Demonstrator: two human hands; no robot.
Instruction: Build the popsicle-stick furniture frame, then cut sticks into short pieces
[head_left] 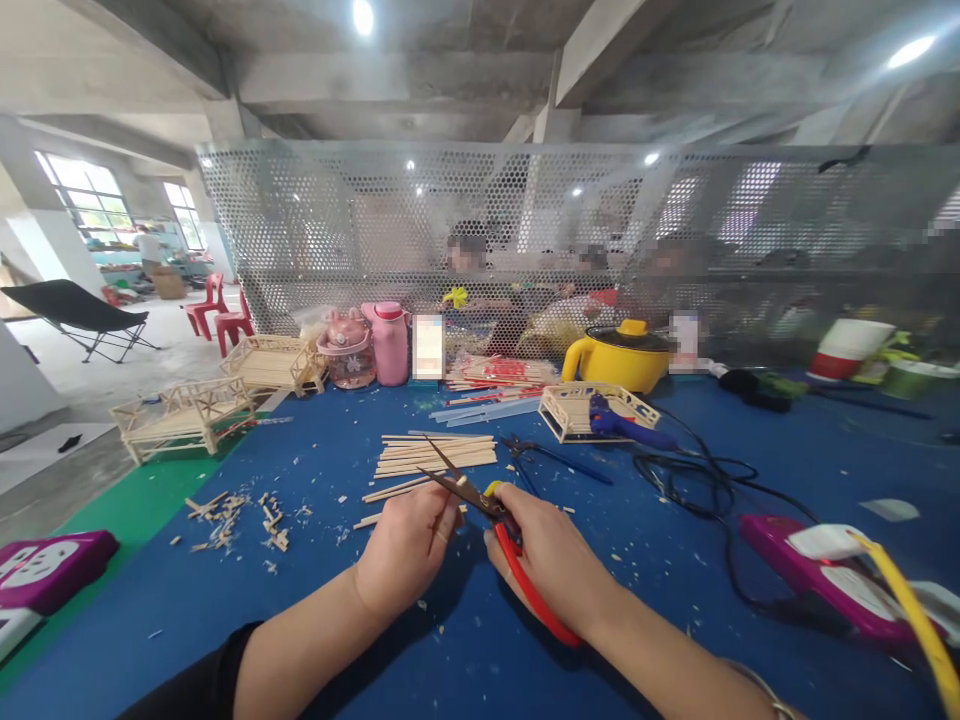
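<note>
My right hand point(559, 560) is closed around the red handle of a pair of scissors point(534, 592), whose blades stand apart and point up and to the left. Pinched in my left hand point(405, 550) is a thin wooden stick point(461, 482); its end shows between the scissor blades, while the fingers hide most of it. Just beyond my hands lies a loose row of pale wooden sticks point(435, 455). Short cut stick pieces point(225, 518) are scattered on the blue table point(300, 620) to the left.
Blue-handled pliers point(570, 462) lie beyond my right hand. A blue glue gun point(630, 425) rests on a small wooden frame point(562, 420), its black cable point(720, 490) looping rightward. Wooden bed-like models point(184, 415), pink bottles point(390, 345) and a yellow pot point(626, 362) stand behind, before a perforated screen point(315, 220).
</note>
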